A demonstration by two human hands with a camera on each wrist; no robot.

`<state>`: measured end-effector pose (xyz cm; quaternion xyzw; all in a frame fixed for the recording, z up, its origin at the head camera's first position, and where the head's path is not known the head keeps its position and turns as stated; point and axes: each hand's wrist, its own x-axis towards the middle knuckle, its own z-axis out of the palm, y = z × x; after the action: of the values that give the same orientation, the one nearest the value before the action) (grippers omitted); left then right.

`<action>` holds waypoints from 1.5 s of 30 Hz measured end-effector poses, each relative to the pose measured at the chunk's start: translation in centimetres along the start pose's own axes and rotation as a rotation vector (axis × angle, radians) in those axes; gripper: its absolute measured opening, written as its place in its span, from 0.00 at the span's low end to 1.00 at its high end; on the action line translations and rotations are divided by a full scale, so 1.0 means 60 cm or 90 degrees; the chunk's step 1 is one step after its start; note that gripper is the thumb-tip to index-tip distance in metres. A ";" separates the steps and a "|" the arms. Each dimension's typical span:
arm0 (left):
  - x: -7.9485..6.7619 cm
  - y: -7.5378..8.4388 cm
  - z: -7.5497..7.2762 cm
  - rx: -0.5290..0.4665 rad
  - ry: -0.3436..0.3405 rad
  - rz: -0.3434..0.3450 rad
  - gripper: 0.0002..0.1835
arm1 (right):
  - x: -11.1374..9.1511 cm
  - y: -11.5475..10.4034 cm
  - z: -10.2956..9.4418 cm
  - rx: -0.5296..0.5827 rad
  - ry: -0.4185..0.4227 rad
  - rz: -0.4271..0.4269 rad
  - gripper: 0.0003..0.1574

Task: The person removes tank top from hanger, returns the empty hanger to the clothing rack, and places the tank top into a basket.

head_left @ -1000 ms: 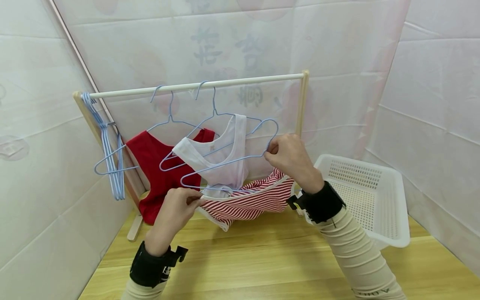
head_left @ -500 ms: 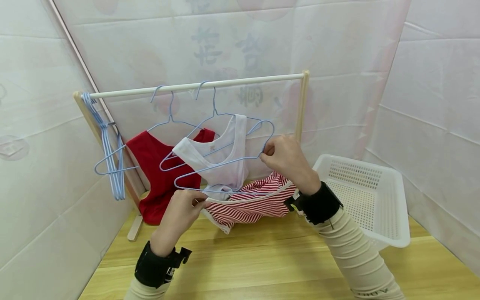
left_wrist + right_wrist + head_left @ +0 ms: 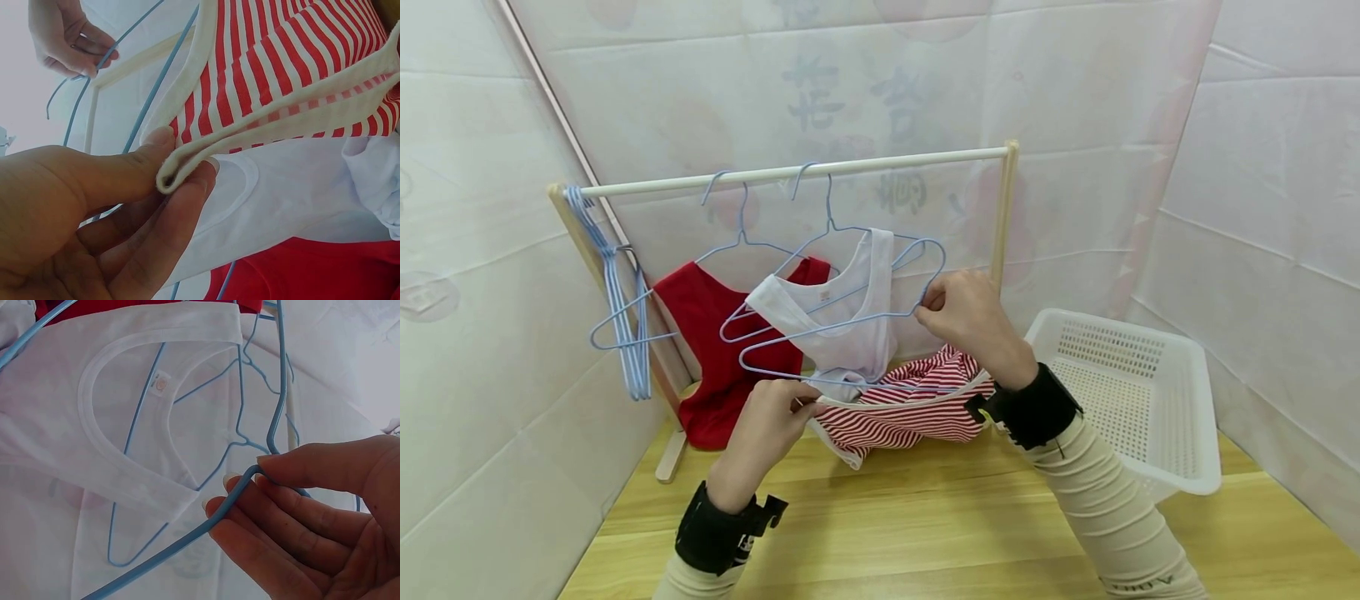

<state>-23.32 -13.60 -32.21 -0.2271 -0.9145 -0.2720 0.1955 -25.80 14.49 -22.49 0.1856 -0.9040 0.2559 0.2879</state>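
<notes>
My left hand (image 3: 769, 425) pinches the white-edged shoulder of a red-and-white striped tank top (image 3: 917, 421), whose body droops towards the table. In the left wrist view the folded trim of the striped top (image 3: 281, 69) sits between thumb and fingers. My right hand (image 3: 973, 321) holds a blue wire hanger (image 3: 827, 333) by the neck below its hook. The right wrist view shows thumb and fingertips around the bent wire (image 3: 234, 497). The hanger's lower bar crosses above the striped top's neckline. Behind it a white tank top (image 3: 880, 333) hangs on another hanger.
A clothes rack with a white rail (image 3: 895, 164) spans the back. On it hang a red top (image 3: 707, 358) and, at the left end, several bare blue hangers (image 3: 628, 333). A white plastic basket (image 3: 1206, 417) stands on the wooden table (image 3: 925, 525) at right.
The hanger in my right hand has shifted slightly left and down. My left hand, still pinching the striped top, has moved a little to the right.
</notes>
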 end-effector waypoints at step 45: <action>-0.002 0.015 0.028 0.018 -0.024 -0.020 0.06 | 0.011 -0.045 -0.004 0.034 -0.017 -0.003 0.08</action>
<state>-23.15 -11.99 -33.18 -0.2150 -0.9251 -0.2581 0.1771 -24.92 12.34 -20.96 0.1988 -0.9002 0.2768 0.2710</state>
